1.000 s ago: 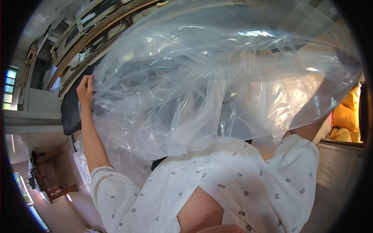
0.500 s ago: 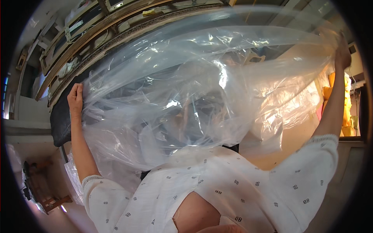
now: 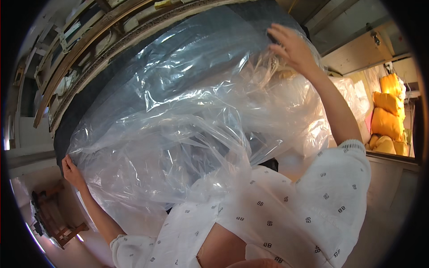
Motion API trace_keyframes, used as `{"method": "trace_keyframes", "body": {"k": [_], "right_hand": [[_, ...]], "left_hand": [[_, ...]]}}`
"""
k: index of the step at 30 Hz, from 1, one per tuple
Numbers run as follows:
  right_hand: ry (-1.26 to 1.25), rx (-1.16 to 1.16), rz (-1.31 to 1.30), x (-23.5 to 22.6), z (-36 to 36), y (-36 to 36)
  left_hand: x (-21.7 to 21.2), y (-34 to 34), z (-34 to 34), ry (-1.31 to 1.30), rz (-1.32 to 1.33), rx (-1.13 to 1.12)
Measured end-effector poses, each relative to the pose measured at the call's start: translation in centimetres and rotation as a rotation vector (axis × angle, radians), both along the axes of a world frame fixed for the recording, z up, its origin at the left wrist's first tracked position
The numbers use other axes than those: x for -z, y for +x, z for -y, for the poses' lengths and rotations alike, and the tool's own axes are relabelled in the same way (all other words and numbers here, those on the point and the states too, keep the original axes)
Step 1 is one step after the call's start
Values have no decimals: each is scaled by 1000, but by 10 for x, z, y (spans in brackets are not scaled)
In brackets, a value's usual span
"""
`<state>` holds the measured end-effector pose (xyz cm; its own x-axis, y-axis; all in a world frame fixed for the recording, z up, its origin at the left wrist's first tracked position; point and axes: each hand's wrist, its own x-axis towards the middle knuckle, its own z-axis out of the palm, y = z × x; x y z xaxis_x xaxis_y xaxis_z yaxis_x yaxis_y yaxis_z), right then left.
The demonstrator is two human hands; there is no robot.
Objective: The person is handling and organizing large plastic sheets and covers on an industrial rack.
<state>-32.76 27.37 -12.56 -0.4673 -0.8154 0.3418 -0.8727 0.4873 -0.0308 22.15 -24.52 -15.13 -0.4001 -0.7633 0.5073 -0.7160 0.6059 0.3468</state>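
A large clear plastic sheet (image 3: 178, 120) spreads, crumpled and shiny, over a long dark surface (image 3: 67, 118) in front of me. At its left edge my left hand (image 3: 73, 172) is closed, pinching a gathered corner of the sheet. My right hand (image 3: 295, 51) hovers over the sheet's far right part with its fingers spread, holding nothing. Folds of the plastic bunch up against my shirt at the near side. Through the sheet the dark surface shows at the far side.
Wooden frames and slats (image 3: 80, 49) run along the far left, behind the dark surface's edge. Yellow bundles (image 3: 388, 111) are stacked at the right, beyond a wooden panel (image 3: 357, 51). A wooden frame-like object (image 3: 58, 214) is at the lower left.
My right hand has let go of the sheet and moved left over it. The raised plastic has sunk onto the dark surface. My left hand, still gripping, has come down nearer to me.
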Motion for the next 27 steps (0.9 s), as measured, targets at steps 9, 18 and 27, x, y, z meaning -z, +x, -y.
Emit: {"method": "trace_keyframes", "body": {"k": [9,18,27], "right_hand": [[7,-62,711,-19,58,-66],[-362,199,229,25,159,-75],[-235,143,295,14,165,-34]], "left_hand": [[5,-10,13,-88,115,-121],[8,18,26,-57,-42,-46],[-45,120,-50,47,-227,-254]]}}
